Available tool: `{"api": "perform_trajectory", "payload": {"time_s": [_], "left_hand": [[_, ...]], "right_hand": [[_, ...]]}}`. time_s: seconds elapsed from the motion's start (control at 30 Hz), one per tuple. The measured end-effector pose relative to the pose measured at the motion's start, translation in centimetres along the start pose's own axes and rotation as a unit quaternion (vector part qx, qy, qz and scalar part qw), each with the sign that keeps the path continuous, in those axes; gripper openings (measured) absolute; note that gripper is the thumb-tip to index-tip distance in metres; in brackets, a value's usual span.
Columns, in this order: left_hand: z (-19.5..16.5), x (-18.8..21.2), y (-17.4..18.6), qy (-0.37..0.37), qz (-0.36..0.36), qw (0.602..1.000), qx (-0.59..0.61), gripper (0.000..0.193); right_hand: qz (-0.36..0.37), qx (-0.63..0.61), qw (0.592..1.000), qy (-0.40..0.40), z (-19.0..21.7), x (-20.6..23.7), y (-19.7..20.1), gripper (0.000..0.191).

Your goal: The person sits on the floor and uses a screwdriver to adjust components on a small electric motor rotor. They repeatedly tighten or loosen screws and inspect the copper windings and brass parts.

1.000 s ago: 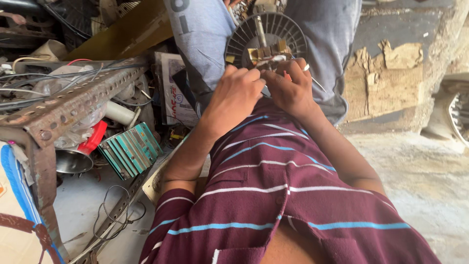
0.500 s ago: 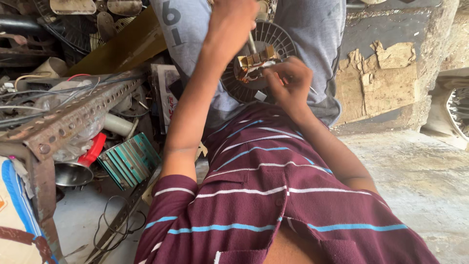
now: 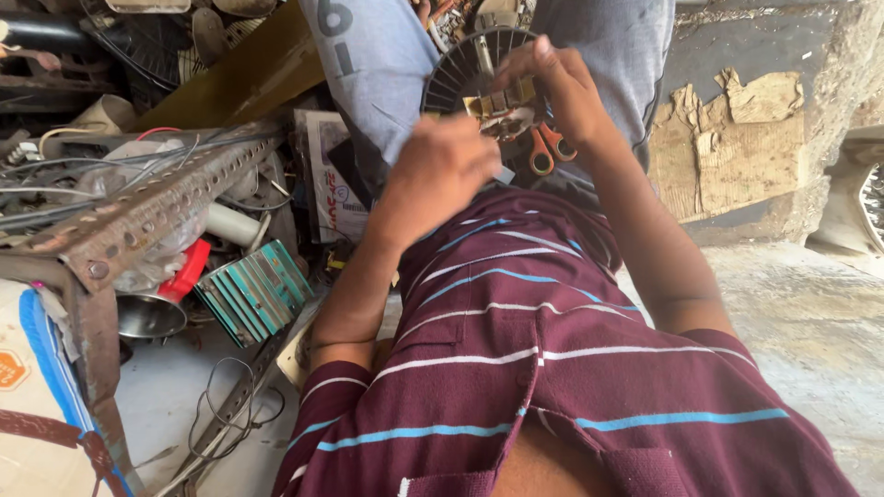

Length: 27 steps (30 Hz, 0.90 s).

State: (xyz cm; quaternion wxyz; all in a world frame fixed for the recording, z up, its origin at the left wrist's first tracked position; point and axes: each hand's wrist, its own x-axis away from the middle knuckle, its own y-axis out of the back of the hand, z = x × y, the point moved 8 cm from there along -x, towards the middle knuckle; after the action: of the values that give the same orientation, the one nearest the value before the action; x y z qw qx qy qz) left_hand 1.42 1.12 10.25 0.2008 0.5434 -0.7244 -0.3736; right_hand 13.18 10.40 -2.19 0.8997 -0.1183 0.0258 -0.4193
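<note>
The right hand is gripping the motor on the lap. The left hand is hovering below, its fingers curled; whether they are holding anything is hidden

The fan motor sits on the person's lap, between the knees, and both hands are up on it — the left hand at its near edge, the right hand over its right side. Scissors lie just below the motor, under the right hand. To the left stands a perforated metal rack with wires draped on top; a finned metal block lies beside it on the floor, a metal bowl under the rack's edge. Loose wire trails nearer. Right of the legs, torn cardboard rests against a wall.
</note>
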Motion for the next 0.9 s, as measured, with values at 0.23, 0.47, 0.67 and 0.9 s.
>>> {"api": "perform_trajectory", "payload": {"time_s": [0.23,0.47,0.67,0.9], "left_hand": [[-1.0,1.5,-2.7,-0.006,0.083,0.993,-0.083,0.011],[-2.1,-4.9,-0.1,-0.108,-0.001,0.976,-0.191,0.011],[5.9,-11.4,-1.2,-0.016,0.006,0.996,-0.087,0.017],[6.7,-8.2,1.4,0.014,-0.061,0.995,-0.083,0.021]], "right_hand": [[-0.082,0.499,0.795,0.335,6.3,7.9,-5.6,0.029],[-0.234,0.286,0.920,0.134,1.6,8.0,-2.3,0.012],[-0.282,0.154,0.938,0.133,3.0,6.7,-0.7,0.014],[-0.024,0.108,0.990,0.083,3.5,0.4,-0.6,0.062]]}}
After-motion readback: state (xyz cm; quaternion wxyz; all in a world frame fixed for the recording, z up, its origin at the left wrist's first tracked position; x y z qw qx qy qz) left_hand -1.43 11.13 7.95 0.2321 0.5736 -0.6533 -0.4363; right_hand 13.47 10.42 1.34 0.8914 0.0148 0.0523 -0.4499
